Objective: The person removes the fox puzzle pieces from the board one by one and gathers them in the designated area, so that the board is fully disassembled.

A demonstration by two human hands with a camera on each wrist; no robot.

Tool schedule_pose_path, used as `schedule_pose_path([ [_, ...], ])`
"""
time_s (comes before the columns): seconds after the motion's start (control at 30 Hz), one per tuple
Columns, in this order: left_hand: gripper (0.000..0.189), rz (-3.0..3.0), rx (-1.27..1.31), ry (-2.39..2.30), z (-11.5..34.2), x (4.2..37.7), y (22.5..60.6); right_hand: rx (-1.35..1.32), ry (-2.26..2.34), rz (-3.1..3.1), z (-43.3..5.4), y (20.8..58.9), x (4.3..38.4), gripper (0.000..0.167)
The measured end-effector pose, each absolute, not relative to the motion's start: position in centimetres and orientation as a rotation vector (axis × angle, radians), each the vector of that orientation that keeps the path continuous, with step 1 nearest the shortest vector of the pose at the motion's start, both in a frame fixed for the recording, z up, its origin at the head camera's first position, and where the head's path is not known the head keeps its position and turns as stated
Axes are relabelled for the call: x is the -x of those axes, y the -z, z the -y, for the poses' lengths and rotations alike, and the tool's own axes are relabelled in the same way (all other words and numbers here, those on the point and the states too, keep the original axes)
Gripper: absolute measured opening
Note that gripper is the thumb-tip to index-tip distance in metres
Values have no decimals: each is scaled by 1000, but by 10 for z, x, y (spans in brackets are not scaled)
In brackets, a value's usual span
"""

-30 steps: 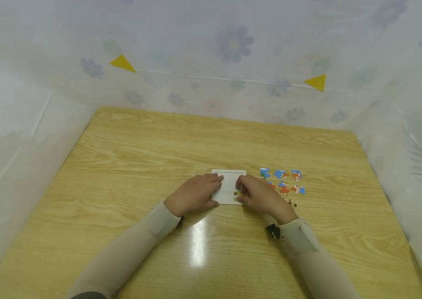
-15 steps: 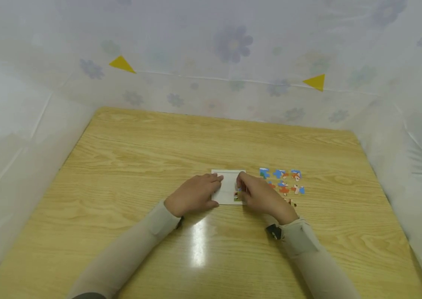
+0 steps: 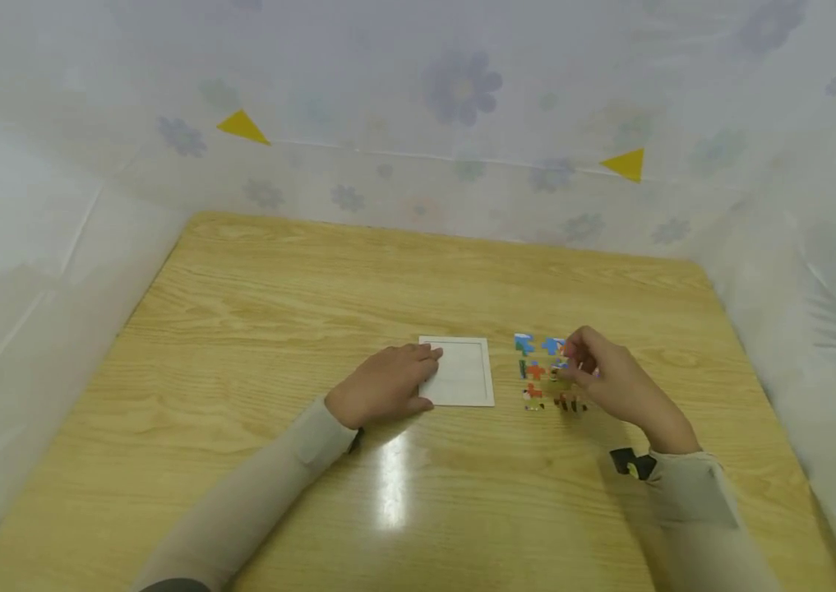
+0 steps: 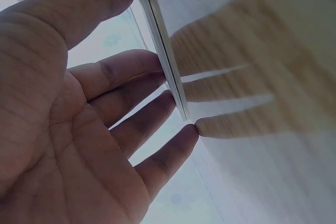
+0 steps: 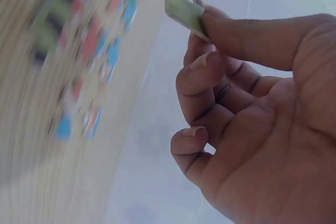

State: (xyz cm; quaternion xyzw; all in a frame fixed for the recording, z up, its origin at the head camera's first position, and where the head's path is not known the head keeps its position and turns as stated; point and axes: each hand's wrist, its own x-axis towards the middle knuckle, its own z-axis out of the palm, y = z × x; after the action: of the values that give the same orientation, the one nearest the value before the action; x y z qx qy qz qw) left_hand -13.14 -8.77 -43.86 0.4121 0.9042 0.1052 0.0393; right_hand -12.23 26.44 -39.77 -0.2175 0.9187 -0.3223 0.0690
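Note:
My left hand [image 3: 395, 380] rests on the left side of a white square puzzle frame [image 3: 465, 374], with its thumb by the near corner. In the left wrist view, the fingertips touch the edge of the frame [image 4: 167, 59], fingers fairly straight. Between thumb and index finger, my right hand [image 3: 613, 380] pinches a green jigsaw piece [image 5: 185, 10] with a notch in its edge. That hand is over the right part of a group of colourful jigsaw pieces [image 3: 534, 370], hiding some of them. The inside of the frame shows only its white base.
All of this is on a light wood-grain table [image 3: 299, 288]. Pale flower-print curtains [image 3: 388, 99] enclose its back and sides. Two yellow triangles [image 3: 242, 126] are on the back curtain. Blurred puzzle pieces [image 5: 94, 40] lie below the right hand.
My right hand has moved right, from the frame to over the loose pieces. The piece at the frame's lower right corner is no longer there. My left hand has stayed put.

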Motion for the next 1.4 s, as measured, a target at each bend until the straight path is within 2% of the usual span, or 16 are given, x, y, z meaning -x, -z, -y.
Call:
schedule_pose_path([
  [0.17, 35, -2776, -1261, -321, 89, 133, 440, 471, 875, -2831, -304, 398, 113, 9],
  [0.4, 34, -2768, -1259, -318, 88, 134, 442, 421, 820, -2839, -328, 411, 108, 6],
  [0.57, 35, -2763, -1255, -310, 88, 134, 442, 348, 814, -2772, -330, 419, 106, 6],
  [1.4, 38, -2745, -1195, -328, 86, 132, 439, 408, 611, -2967, -312, 436, 98, 8],
])
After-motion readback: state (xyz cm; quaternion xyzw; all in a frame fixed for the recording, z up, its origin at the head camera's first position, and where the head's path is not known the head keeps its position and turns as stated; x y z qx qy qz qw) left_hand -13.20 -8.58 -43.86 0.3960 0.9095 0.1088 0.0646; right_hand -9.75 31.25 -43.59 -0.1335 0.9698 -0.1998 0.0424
